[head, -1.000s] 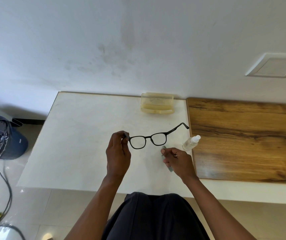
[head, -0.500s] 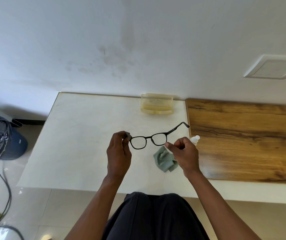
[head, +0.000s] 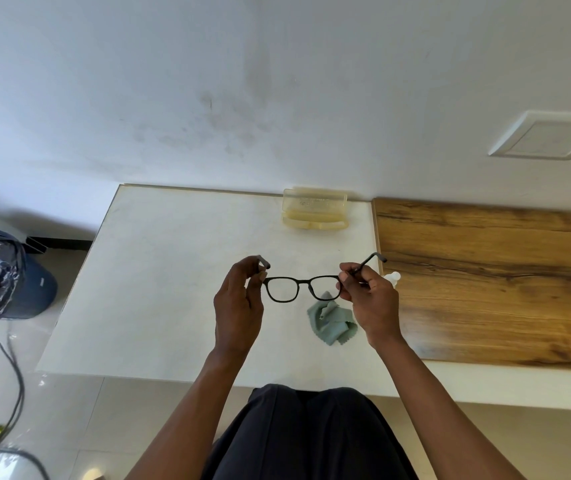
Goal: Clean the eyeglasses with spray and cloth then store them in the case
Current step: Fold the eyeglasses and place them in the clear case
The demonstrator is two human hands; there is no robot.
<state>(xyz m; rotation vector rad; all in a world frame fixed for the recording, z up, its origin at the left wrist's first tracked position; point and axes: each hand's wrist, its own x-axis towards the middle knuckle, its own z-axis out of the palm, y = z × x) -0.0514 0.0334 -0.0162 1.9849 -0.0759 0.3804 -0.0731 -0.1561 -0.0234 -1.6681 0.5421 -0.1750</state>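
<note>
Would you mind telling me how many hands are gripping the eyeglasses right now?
2: the left hand pinches the left temple of the eyeglasses, the right hand pinches the right temple.

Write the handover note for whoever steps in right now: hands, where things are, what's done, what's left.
Left hand: pinching the left temple of the eyeglasses.
Right hand: pinching the right temple. The glasses are held unfolded above the white table, arms open.
Cloth: crumpled on the table, below the glasses, in neither hand.
Spray bottle: mostly hidden behind the right hand, by the wooden board.
Case: open, at the back of the table, against the wall.
Done: cloth put down; wiping looks finished, though lens cleanliness cannot be judged.
Left: fold the temples, lay the glasses in the case, close it.
</note>
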